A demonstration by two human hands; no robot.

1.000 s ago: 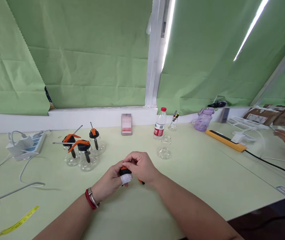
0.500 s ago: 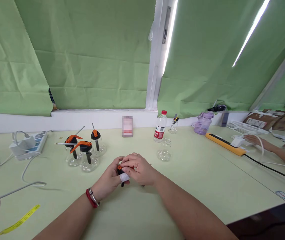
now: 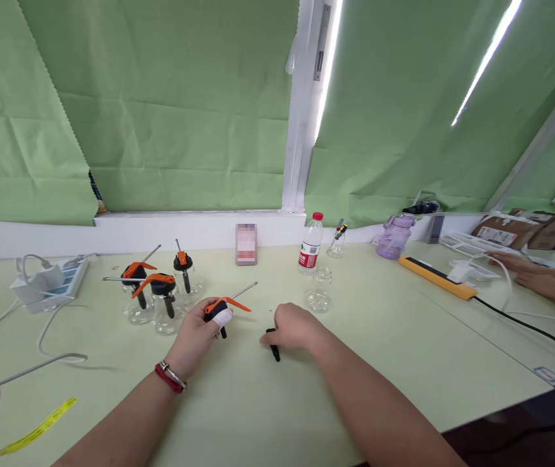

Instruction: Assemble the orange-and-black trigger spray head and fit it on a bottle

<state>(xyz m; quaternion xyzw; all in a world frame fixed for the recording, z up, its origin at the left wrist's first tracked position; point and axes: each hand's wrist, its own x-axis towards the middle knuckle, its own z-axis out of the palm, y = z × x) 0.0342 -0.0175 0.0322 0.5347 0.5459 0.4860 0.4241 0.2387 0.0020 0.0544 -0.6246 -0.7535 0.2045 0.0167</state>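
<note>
My left hand [image 3: 194, 331] is closed on a black pump cap with an orange lever [image 3: 223, 305] and a thin metal spout, held just above the pale green table [image 3: 258, 402]; its thumb is wrapped in white tape. My right hand [image 3: 294, 325] rests on the table to the right, fingers curled on a small black tube [image 3: 274, 350] lying there. The two hands are apart. An empty clear glass jar [image 3: 319, 295] stands beyond the right hand.
Three clear jars with orange-and-black pump caps [image 3: 160, 295] stand at the left. A white power strip [image 3: 50, 279] with cables lies far left. A water bottle [image 3: 310, 248], a purple jug [image 3: 394, 235] and a yellow power strip [image 3: 435, 275] stand behind. Another person's hands [image 3: 544, 279] are at the right.
My hands were together on the pump cap in front of me. They have parted: the left carries the cap to the left, the right has dropped to the table on the black tube.
</note>
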